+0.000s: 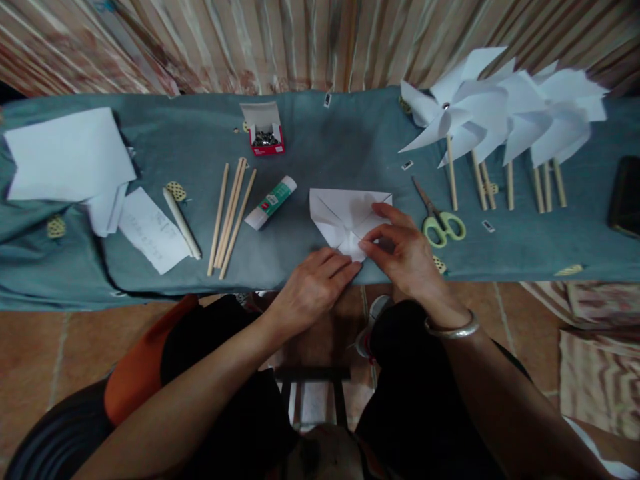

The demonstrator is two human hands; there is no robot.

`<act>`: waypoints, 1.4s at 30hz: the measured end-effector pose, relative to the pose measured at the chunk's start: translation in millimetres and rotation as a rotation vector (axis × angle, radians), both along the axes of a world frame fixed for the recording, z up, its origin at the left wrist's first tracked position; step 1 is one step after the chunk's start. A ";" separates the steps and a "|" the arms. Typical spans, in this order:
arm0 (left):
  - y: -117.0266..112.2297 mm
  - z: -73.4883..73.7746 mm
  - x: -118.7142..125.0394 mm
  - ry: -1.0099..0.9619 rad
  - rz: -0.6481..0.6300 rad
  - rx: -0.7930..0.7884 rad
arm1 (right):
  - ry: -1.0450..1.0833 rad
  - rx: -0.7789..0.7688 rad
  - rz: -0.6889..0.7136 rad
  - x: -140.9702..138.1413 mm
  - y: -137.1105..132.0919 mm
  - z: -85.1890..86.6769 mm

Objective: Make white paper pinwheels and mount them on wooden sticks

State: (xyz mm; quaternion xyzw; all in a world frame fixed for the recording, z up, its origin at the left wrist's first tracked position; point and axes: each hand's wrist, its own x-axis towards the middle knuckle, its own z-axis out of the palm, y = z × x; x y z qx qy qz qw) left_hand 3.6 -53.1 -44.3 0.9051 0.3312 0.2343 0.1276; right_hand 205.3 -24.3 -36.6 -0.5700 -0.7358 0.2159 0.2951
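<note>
A creased white paper square (345, 210) lies on the blue-grey cloth (325, 137) near the table's front edge. My right hand (403, 250) pinches a folded flap of it near its lower middle, index finger stretched over the sheet. My left hand (313, 287) lies beside it with fingers together, their tips pressing the paper's lower corner.
Green-handled scissors (440, 217) lie right of the paper, a glue stick (271, 202) and several wooden sticks (230, 213) to the left. A red box of pins (267, 137) stands behind. Finished white pinwheels (500, 113) rest at right, loose sheets (67, 157) at left, a dark object (625, 197) far right.
</note>
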 end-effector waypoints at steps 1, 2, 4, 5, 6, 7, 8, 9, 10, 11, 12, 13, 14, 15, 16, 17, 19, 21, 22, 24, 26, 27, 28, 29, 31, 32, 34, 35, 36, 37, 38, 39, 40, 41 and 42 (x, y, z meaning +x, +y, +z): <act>0.2 0.1 0.2 0.002 0.002 0.004 | -0.002 0.002 -0.004 -0.4 -0.2 -0.3; 0.4 0.4 0.4 0.003 0.002 0.009 | -0.005 0.004 -0.010 -0.9 -0.5 -0.5; 0.8 1.1 0.8 0.001 0.004 0.024 | -0.011 0.008 -0.022 -1.7 -1.1 -0.5; 1.0 1.4 1.0 -0.003 0.005 0.033 | -0.012 0.009 -0.027 -2.1 -1.3 -0.4; 1.1 1.5 1.2 -0.005 0.006 0.040 | -0.012 0.010 -0.031 -2.5 -1.5 -0.3; 1.2 1.5 1.3 -0.006 0.008 0.045 | -0.012 0.008 -0.033 -2.8 -1.6 -0.3; 1.3 1.4 1.4 -0.007 0.010 0.048 | -0.008 0.005 -0.035 -3.1 -1.7 -0.2; 1.3 1.1 1.5 -0.007 0.011 0.049 | -0.003 0.002 -0.037 -3.4 -1.8 -0.3; 1.3 0.8 1.5 -0.007 0.011 0.049 | 0.004 -0.001 -0.041 -3.7 -1.9 -0.4; 1.3 0.6 1.5 -0.006 0.009 0.047 | 0.012 -0.004 -0.045 -3.9 -2.0 -0.5; 1.4 0.4 1.5 -0.005 0.008 0.042 | 0.020 -0.006 -0.050 -4.3 -2.1 -0.8; 1.4 0.4 1.5 -0.005 0.006 0.038 | 0.026 -0.007 -0.056 -4.6 -2.3 -1.0; 1.5 0.5 1.5 -0.006 0.005 0.033 | 0.030 -0.006 -0.062 -5.0 -2.4 -1.2; 1.5 0.8 1.6 -0.006 0.006 0.030 | 0.030 -0.005 -0.066 -5.4 -2.5 -1.4; 1.6 1.2 1.7 -0.007 0.008 0.028 | 0.028 -0.004 -0.066 -5.8 -2.6 -1.5; 1.7 1.6 1.8 -0.009 0.011 0.028 | 0.026 -0.003 -0.067 -6.3 -2.6 -1.6; 1.8 2.4 2.0 -0.011 0.016 0.025 | 0.023 -0.003 -0.072 -7.2 -2.6 -1.5; 2.0 3.0 2.3 -0.009 0.019 0.015 | 0.023 -0.004 -0.079 -7.9 -2.6 -1.1; 2.0 3.1 2.4 -0.009 0.020 0.010 | 0.023 -0.004 -0.083 -8.1 -2.7 -1.0; 2.1 3.2 2.7 -0.006 0.021 0.003 | 0.018 -0.005 -0.084 -8.2 -2.8 -0.9; 2.0 3.0 2.9 -0.009 0.022 0.003 | 0.009 -0.002 -0.076 -7.8 -2.9 -1.2; 1.9 3.0 3.0 -0.009 0.021 0.004 | 0.004 0.000 -0.071 -7.4 -3.0 -1.4; 1.9 2.9 3.0 -0.008 0.020 0.006 | 0.000 0.004 -0.069 -7.1 -3.0 -1.7; 1.9 3.0 3.0 -0.006 0.019 0.009 | -0.004 0.007 -0.066 -6.7 -3.1 -1.9; 2.0 3.1 2.8 -0.004 0.017 0.018 | -0.011 0.009 -0.068 -6.4 -3.3 -2.2; 2.1 3.2 2.7 -0.006 0.016 0.022 | -0.014 0.010 -0.071 -6.5 -3.5 -2.1; 2.3 3.6 2.5 -0.013 0.013 0.026 | -0.018 0.016 -0.076 -7.0 -4.2 -1.7; 2.4 3.8 2.5 -0.015 0.012 0.027 | -0.021 0.021 -0.075 -7.4 -4.7 -1.4; 2.5 4.0 2.5 -0.013 0.012 0.025 | -0.027 0.028 -0.071 -7.9 -5.4 -1.2; 2.6 4.2 2.6 -0.008 0.013 0.022 | -0.034 0.035 -0.063 -8.4 -6.1 -1.0; 2.7 4.3 2.7 -0.002 0.015 0.019 | -0.042 0.044 -0.051 -8.8 -7.0 -1.0; 2.8 4.3 2.8 0.004 0.016 0.018 | -0.049 0.055 -0.038 -9.3 -7.8 -1.1; 2.9 4.2 2.9 0.006 0.015 0.020 | -0.055 0.069 -0.024 -9.6 -8.7 -1.4; 3.0 4.0 3.0 0.007 0.015 0.025 | -0.057 0.085 -0.010 -9.9 -9.5 -1.8; 3.1 3.7 3.0 0.005 0.015 0.033 | -0.057 0.097 0.003 -10.0 -10.2 -2.2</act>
